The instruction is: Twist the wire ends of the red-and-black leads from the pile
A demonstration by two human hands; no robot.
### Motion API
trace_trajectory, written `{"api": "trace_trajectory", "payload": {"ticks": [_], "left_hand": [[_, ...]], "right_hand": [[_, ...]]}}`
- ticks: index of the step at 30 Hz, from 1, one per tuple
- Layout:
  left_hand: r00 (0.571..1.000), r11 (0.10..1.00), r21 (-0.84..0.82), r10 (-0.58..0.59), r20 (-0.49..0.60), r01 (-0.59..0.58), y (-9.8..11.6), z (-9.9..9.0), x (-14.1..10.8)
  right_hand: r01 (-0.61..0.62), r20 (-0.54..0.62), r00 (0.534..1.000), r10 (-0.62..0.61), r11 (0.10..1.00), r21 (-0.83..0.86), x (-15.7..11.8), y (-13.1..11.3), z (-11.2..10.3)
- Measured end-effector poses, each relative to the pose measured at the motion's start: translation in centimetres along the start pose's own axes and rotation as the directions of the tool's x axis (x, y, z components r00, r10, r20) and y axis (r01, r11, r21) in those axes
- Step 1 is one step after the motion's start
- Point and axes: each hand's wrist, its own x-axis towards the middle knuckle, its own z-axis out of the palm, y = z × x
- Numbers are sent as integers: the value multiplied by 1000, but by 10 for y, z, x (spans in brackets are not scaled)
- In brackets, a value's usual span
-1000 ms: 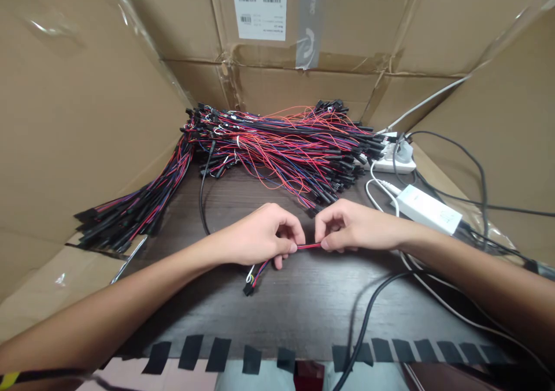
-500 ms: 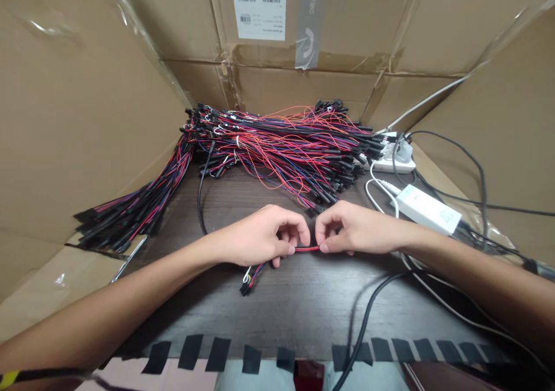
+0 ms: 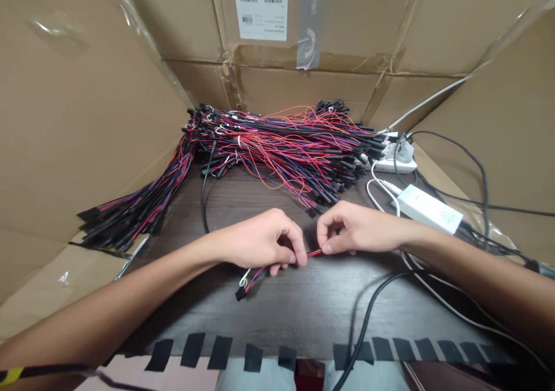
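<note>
Between my hands runs a short wire harness (image 3: 314, 253) of red and dark wires. My left hand (image 3: 271, 243) pinches it with thumb and fingers over the middle of the table. Close by on the right, my right hand (image 3: 342, 232) grips the same wires between thumb and forefinger. Out past the left hand's underside hangs the harness's black connector (image 3: 240, 293), with blue, red, yellow and white wires at it. The stretches of wire inside both hands are hidden. Behind the hands lies a large pile of similar wire harnesses (image 3: 277, 142).
More harnesses (image 3: 130, 217) droop over the left side, near a thin metal rod (image 3: 131, 257). At right are a white power adapter (image 3: 429, 209), a power strip (image 3: 396, 162) and a black cable (image 3: 373, 304). Cardboard walls (image 3: 65, 119) enclose the table; black tape pieces (image 3: 220, 352) line its front edge.
My left hand's forefinger has come down onto the wires, and the hand has tilted slightly. The exposed red stretch between the hands is shorter; the connector has shifted slightly left and down.
</note>
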Motion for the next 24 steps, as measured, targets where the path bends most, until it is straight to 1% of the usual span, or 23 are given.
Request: {"api": "trace_trajectory", "payload": {"ticks": [6,16,21,24], "left_hand": [[999,994,-103,-20,39,24,-3,2,0],[998,986,-164,-30,52,39,-6,2,1],[998,972,-235,3,62,12,-9,0,3],[998,975,-220,27,60,-13,-7,0,3]], "right_hand": [[-1,7,1000,1,999,39,1,1,-1],[5,18,1000,-7,998,65,2,3,-3],[7,21,1000,-9,998,59,2,4,-3],[5,25,1000,-7,998,64,1,3,-3]]}}
